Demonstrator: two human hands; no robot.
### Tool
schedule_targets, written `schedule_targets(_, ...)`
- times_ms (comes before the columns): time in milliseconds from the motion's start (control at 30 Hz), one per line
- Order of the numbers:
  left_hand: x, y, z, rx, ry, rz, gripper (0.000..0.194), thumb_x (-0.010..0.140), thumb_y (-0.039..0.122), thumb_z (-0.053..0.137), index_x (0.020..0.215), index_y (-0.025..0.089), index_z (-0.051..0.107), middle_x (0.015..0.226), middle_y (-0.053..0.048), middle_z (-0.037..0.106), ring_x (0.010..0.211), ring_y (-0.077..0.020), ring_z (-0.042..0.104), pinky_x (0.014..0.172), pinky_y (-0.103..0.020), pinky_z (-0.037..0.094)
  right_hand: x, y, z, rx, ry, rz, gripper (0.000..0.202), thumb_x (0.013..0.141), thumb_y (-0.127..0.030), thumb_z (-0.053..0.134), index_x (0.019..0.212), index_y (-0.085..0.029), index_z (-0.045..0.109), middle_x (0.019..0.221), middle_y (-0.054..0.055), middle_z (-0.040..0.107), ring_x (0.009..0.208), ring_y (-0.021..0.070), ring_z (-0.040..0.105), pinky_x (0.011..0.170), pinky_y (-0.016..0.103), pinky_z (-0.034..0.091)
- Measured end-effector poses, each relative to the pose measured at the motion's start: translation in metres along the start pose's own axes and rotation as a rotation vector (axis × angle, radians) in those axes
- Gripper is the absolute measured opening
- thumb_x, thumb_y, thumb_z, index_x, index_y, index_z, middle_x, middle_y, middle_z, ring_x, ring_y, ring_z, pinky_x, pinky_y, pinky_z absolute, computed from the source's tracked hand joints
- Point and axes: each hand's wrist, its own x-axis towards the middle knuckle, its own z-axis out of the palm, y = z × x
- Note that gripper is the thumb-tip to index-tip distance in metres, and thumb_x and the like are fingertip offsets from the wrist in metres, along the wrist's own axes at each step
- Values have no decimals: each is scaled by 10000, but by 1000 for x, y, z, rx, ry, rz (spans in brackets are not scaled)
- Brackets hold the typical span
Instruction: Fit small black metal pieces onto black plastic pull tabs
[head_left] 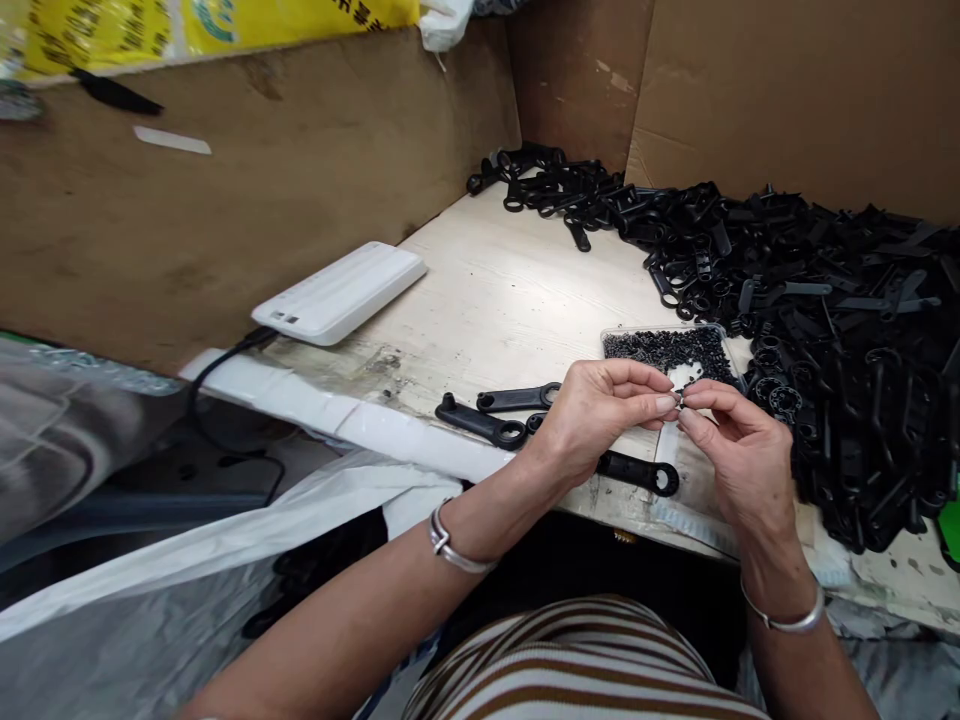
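My left hand (600, 410) and my right hand (739, 440) meet fingertip to fingertip over the front of the table. Both are pinched closed around a tiny part (679, 398), too small to name. Just behind the fingers lies a shallow clear tray (726, 350) holding many tiny black pieces (652, 348). Beside and partly under my left hand are several black plastic arms with ring ends, among them one at the left (480, 420), one behind it (514, 399) and one in front (637, 471).
A large heap of black plastic parts (810, 260) covers the right and back of the table (480, 290). A white power bank (341, 292) with a black cable (196, 400) rests at the left edge. Cardboard walls (795, 100) stand behind and to the left.
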Motion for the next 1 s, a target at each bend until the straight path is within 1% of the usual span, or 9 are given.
schedule_targets(167,0,-3,0,19,-12,3,215,550,170,847,704,114,707,628,1,695,558,-92,637,616,-226,563,-2,-4,-1,-154,-2,-65,38,776,-239,727,797,-211,714,935,45,682,887,164,652,768,295,575)
schedule_targets(300,-1,-4,0,44,-8,18,169,566,128,820,692,116,707,636,3,696,591,-93,644,639,-221,559,-3,-5,-2,-326,13,-190,25,814,-229,697,828,-219,714,937,41,684,886,167,650,819,319,556)
schedule_targets(367,-2,-3,1,48,-4,17,147,569,103,803,683,119,710,642,3,698,610,-96,648,657,-224,559,-4,-6,-3,-364,1,-228,28,826,-212,686,833,-221,712,938,36,681,885,163,649,828,316,548)
schedule_targets(500,-3,-4,1,54,0,27,130,574,88,792,675,124,718,646,5,700,618,-90,642,664,-214,546,-4,-5,-5,-376,-12,-246,38,828,-203,689,849,-226,712,946,24,681,868,149,649,792,285,546)
schedule_targets(633,-4,-8,1,59,-2,76,118,585,96,787,677,129,721,649,8,701,616,-79,636,658,-192,534,-8,-3,-5,-436,43,-224,26,823,-238,700,834,-220,715,859,15,706,762,147,657,709,271,551)
schedule_targets(700,-5,-11,2,68,4,107,108,591,104,784,673,132,719,666,4,706,632,-89,645,676,-202,543,-10,-4,-3,-491,44,-237,54,839,-248,677,830,-223,724,835,20,722,751,162,669,720,292,560)
schedule_targets(800,-7,-16,2,108,16,173,89,617,130,780,682,141,720,686,1,715,652,-103,657,685,-210,553,-13,-8,0,-545,52,-300,88,852,-223,649,851,-231,737,843,28,738,760,176,686,752,318,573)
schedule_targets(900,-9,-18,1,215,31,245,59,659,143,764,702,150,726,696,-2,725,664,-117,668,673,-209,556,-16,-11,2,-564,62,-351,117,854,-187,636,865,-231,744,858,33,746,770,175,696,771,318,580)
schedule_targets(1000,-11,-18,0,363,47,300,35,698,135,739,722,159,733,720,-6,740,689,-135,685,686,-220,562,-18,-11,1,-576,58,-334,136,863,-194,624,886,-238,750,885,36,747,784,181,706,785,327,587)
